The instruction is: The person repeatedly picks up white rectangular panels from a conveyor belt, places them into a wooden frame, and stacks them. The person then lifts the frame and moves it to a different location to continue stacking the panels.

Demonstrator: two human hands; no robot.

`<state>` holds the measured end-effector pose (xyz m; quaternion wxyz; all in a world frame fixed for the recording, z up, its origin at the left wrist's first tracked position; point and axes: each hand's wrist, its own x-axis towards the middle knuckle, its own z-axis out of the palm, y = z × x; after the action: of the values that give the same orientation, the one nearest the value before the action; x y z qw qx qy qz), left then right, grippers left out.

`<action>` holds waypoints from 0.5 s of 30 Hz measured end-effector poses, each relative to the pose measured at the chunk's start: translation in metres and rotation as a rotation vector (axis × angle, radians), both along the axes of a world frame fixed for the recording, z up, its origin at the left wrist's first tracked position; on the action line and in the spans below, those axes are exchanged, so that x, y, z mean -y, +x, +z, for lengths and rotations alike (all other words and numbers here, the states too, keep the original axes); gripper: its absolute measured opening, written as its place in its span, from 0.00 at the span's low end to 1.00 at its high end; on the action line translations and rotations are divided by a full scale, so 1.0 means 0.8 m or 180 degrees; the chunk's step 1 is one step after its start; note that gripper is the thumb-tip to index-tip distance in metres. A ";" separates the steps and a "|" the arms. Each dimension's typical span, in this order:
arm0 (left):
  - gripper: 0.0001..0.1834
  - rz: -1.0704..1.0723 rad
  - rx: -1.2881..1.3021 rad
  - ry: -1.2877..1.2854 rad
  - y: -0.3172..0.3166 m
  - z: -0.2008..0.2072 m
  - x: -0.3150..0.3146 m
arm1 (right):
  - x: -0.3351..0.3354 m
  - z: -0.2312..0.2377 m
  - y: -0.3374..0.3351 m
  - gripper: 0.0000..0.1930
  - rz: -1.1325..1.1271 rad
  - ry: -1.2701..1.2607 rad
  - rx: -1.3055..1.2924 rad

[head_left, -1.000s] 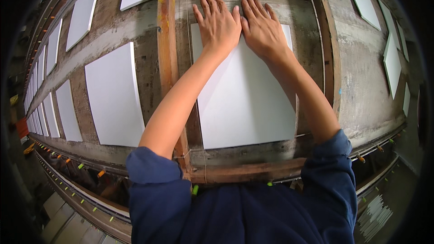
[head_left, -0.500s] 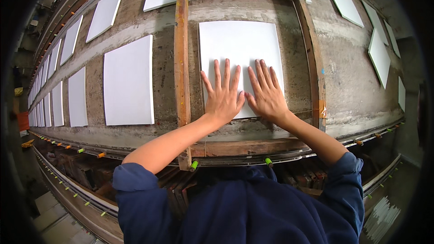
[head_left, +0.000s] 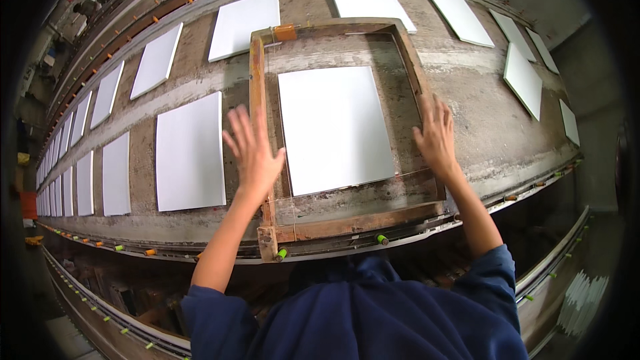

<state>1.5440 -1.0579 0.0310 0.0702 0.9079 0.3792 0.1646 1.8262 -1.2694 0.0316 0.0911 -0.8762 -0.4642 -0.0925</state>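
A worn wooden frame [head_left: 259, 87] lies on the long table, with a thick white sheet or stack [head_left: 333, 130] inside it. My left hand [head_left: 255, 160] is over the frame's left rail, open, its fingers spread and slightly blurred. Over the right rail is my right hand [head_left: 437, 137], also open, thumb toward the inside of the frame. Whether either palm touches the wood I cannot tell. Orange tape [head_left: 285, 32] is wrapped on the far left corner of the frame.
More white sheets [head_left: 190, 153] lie in two rows along the brown, stained table [head_left: 480, 120]. Green pegs [head_left: 382, 239] and orange ones line the near rail. White strips [head_left: 583, 303] stand at the lower right. Shelving sits beneath the table edge.
Both hands have lifted off the white sheet and moved apart, the left to the left rail and the right to the right rail. The view has tilted, showing more of the far side.
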 end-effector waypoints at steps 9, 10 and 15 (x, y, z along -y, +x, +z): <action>0.44 -0.0519 0.1749 -0.1645 -0.016 -0.010 -0.029 | 0.019 0.001 0.045 0.41 -0.0025 0.0832 -0.1430; 0.45 -0.0531 0.1870 -0.1711 -0.007 0.021 -0.021 | 0.022 0.007 0.052 0.41 0.0013 0.0909 -0.1486; 0.44 -0.0558 0.1969 -0.1683 0.082 0.106 0.021 | 0.050 0.058 0.138 0.42 -0.0191 0.0985 -0.1780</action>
<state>1.6093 -1.0746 0.1158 0.4252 0.7952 0.2906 0.3199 1.9365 -1.3097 0.0777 0.3446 -0.8567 -0.3755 0.0798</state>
